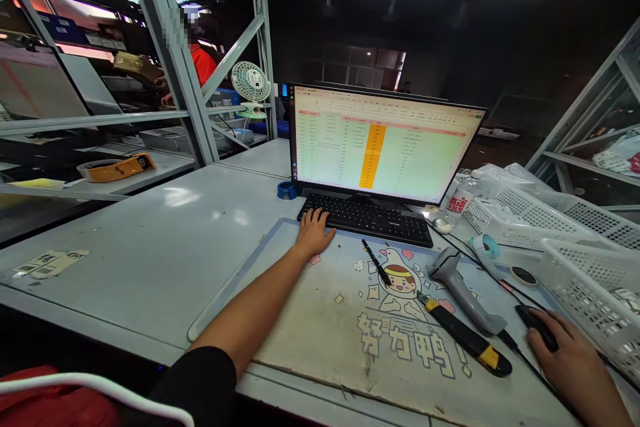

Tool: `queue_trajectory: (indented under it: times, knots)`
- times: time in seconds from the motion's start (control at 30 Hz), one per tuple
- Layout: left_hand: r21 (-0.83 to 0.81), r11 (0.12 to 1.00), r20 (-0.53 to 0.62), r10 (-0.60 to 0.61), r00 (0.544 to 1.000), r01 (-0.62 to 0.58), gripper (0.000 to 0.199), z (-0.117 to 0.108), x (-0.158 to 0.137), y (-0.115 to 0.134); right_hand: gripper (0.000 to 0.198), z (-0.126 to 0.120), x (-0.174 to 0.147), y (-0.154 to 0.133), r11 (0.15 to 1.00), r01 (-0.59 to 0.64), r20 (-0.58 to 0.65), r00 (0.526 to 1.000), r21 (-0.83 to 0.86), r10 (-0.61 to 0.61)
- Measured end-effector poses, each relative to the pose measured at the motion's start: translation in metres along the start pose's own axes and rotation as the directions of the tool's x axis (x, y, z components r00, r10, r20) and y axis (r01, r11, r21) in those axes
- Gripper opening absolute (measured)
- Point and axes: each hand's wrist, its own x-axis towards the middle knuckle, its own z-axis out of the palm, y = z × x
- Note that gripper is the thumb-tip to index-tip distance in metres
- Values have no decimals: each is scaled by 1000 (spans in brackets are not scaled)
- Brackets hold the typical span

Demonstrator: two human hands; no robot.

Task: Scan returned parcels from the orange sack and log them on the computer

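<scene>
My left hand (315, 233) lies with its fingers spread on the left end of a black keyboard (375, 219). On the right, my right hand (565, 350) is wrapped over a black computer mouse (537, 328). Behind the keyboard stands a monitor (385, 143) showing a spreadsheet with one orange column. Between my hands, on a cartoon-printed desk mat (310, 313), lie a black pen (376, 261), a yellow and black utility knife (465, 337) and a grey barcode scanner (465, 293) with its cable running toward the front edge.
White perforated baskets (585, 280) line the right side, near a bottle with a red label (457, 200) and tape rolls (485, 247). A blue tape roll (287, 191) sits left of the monitor. Beyond a metal frame (175, 60) are a fan (251, 82) and a person in red (203, 65).
</scene>
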Motion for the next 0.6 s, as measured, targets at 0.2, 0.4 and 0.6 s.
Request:
queue_trajectory:
  times: [0.2,0.4,0.6]
  knots:
    - [-3,1000,-3,-4,1000,4,65,0,0,0,69,-4,3,-4,999,-7,-8,1000,52,7]
    - [1,1000,-6,-8,1000,8,66,1,-1,0,65,5,4,8,992,65,-19,998,108,-64]
    - [1,1000,-4,-2,1000,2,67,2,0,-2,68,22,5,26,987,99,-3,995,126,-100]
